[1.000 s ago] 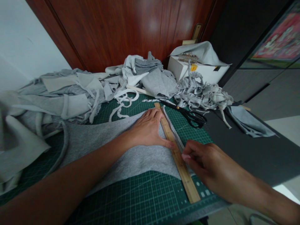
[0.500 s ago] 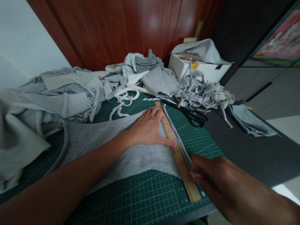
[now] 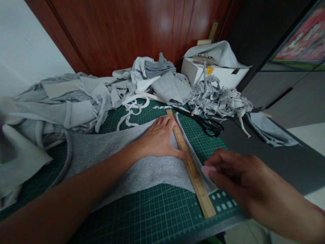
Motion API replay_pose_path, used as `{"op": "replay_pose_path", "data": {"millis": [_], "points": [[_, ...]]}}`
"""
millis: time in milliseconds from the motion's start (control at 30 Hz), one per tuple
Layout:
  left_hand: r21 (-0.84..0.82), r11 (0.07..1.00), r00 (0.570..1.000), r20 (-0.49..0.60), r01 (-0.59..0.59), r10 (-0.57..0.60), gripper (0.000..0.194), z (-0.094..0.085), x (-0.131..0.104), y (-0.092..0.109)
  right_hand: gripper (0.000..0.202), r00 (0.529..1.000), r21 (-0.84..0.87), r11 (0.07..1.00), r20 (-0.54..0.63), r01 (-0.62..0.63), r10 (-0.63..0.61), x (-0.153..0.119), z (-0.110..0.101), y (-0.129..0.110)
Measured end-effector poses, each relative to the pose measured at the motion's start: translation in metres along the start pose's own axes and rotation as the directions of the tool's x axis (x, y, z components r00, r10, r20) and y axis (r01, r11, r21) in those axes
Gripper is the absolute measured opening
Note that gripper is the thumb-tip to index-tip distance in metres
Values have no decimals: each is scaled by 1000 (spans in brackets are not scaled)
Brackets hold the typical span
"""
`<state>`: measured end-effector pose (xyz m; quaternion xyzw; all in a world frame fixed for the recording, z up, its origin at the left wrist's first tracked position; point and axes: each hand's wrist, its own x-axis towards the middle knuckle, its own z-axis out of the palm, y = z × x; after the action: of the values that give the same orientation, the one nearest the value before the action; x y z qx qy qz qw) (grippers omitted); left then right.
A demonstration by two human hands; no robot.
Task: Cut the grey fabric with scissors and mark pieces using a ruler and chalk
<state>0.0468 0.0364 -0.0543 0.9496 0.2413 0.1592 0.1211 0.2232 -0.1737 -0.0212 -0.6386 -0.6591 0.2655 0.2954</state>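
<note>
Grey fabric (image 3: 142,173) lies flat on the green cutting mat (image 3: 127,217). Across its right end runs a wooden ruler (image 3: 194,176), its near end beyond the fabric. My left hand (image 3: 162,139) is spread over fabric and ruler, the thumb on the ruler's middle. Just right of the ruler, my right hand (image 3: 233,176) pinches a small, flat pink piece (image 3: 209,168) between thumb and fingers, close to the fabric's right edge. Black scissors (image 3: 203,122) rest on the mat beyond my right hand.
Piled grey fabric (image 3: 58,108) covers the left side. More folded cloth (image 3: 172,88) and tangled strips (image 3: 220,100) lie at the back, beside a white box (image 3: 218,76). A folded grey cloth (image 3: 269,128) sits at the right.
My right hand has moved up a little and turned, so the pink piece and the fabric's near right corner now show. My left hand stays on the ruler.
</note>
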Motion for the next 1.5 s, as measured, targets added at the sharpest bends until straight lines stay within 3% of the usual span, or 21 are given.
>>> {"op": "replay_pose_path", "data": {"millis": [200, 467, 833, 1100, 1167, 1233, 1267, 1333, 1400, 1500], "points": [[9, 1000, 1000, -19, -5, 5, 106, 1, -2, -1, 11, 999, 176, 984, 19, 34, -38, 56, 11, 12], [21, 1000, 1000, 7, -1, 1, 106, -1, -2, 1, 11, 998, 166, 985, -25, -55, 60, 82, 16, 34], [14, 999, 999, -21, -33, 34, 101, 1, -2, -3, 4, 987, -105, 987, -93, 122, -132, 109, 9, 25], [31, 999, 999, -16, -34, 34, 110, 1, -3, -2, 2, 989, -250, 967, -120, 59, -91, 120, 1, 28], [19, 999, 999, -17, -28, 28, 110, 1, -2, -2, 6, 983, -94, 995, -181, 19, -36, 117, 4, 22], [4, 999, 999, -20, -32, 32, 105, 1, -2, -3, 16, 975, 277, 961, -214, 4, 57, 109, 14, 10], [-1, 999, 999, -21, -40, 40, 99, 1, -2, -3, 20, 974, 487, 873, -203, 12, 99, 104, 22, 3], [0, 998, 998, -13, -64, 64, 78, 0, -2, -4, 22, 973, 732, 679, -189, 52, 129, 93, 39, -10], [8, 997, 997, 1, -71, 71, 60, -1, -2, -4, 21, 980, 808, 585, -165, 70, 111, 84, 55, -18], [-1, 999, 999, 0, -40, 40, 68, -1, -2, -2, 20, 962, 808, 578, -234, 113, 139, 81, 66, -13]]}}
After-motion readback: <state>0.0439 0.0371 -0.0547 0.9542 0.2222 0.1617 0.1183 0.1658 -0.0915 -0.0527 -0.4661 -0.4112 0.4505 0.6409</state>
